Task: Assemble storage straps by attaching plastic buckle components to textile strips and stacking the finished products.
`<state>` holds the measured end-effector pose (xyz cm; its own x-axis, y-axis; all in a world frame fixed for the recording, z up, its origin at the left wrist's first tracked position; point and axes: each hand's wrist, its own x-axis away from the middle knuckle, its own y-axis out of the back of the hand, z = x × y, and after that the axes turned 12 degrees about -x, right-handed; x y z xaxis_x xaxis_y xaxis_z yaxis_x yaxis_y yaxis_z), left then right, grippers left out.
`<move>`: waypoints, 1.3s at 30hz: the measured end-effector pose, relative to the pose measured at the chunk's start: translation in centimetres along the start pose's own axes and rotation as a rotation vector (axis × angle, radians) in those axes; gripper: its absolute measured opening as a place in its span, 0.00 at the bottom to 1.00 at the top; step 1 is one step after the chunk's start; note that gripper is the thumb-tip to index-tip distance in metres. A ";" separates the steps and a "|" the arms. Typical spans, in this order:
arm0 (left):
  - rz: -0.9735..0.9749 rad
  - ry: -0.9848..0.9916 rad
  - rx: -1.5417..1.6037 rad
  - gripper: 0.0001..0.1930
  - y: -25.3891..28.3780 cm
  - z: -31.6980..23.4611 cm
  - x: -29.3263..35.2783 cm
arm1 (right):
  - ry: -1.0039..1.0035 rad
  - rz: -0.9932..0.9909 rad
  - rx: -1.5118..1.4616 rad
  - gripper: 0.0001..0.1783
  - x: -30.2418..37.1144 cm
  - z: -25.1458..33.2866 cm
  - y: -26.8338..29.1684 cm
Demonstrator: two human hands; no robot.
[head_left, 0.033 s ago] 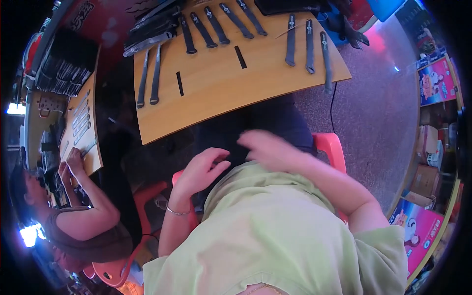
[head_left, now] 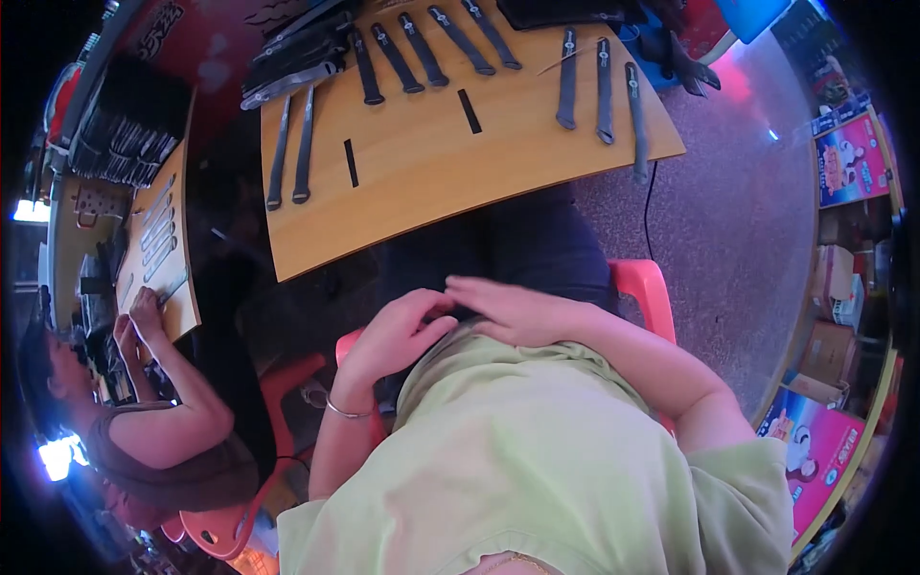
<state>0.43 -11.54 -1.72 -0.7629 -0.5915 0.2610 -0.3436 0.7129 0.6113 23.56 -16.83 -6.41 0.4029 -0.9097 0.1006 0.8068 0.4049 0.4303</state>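
My left hand (head_left: 401, 332) rests over my lap with loosely bent fingers, the thumb apart from them and nothing held. My right hand (head_left: 513, 311) lies across my waist against the green shirt, fingers stretched out and holding nothing. Its fingertips overlap or meet those of the left hand. Beyond both hands stands a wooden table (head_left: 402, 206). Dark grey straps with rounded ends lie on it: two straps (head_left: 304, 149) at the left, several straps (head_left: 422, 53) along the far side, and three straps (head_left: 604, 91) at the right.
Two short black strips (head_left: 351, 163) mark the tabletop. A dark pile of straps (head_left: 302, 57) is at its far left corner. At left, another person (head_left: 172, 431) works with both hands at a second table (head_left: 187, 311). Boxes (head_left: 829, 350) line the right wall. I sit on a red chair (head_left: 644, 292).
My right hand, blurred before, has moved left and settled against my waist, its fingertips now at the left hand. The straps have not moved.
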 end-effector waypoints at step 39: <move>-0.404 0.154 0.343 0.09 7.9 -0.5 -5.5 | 0.010 -0.727 0.170 0.08 -3.5 3.3 19.3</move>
<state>2.23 -2.85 2.06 -0.4531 -0.8735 0.1781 -0.7711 0.4843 0.4134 36.29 -6.08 4.54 -0.2016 -0.9414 -0.2703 0.7937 -0.3187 0.5181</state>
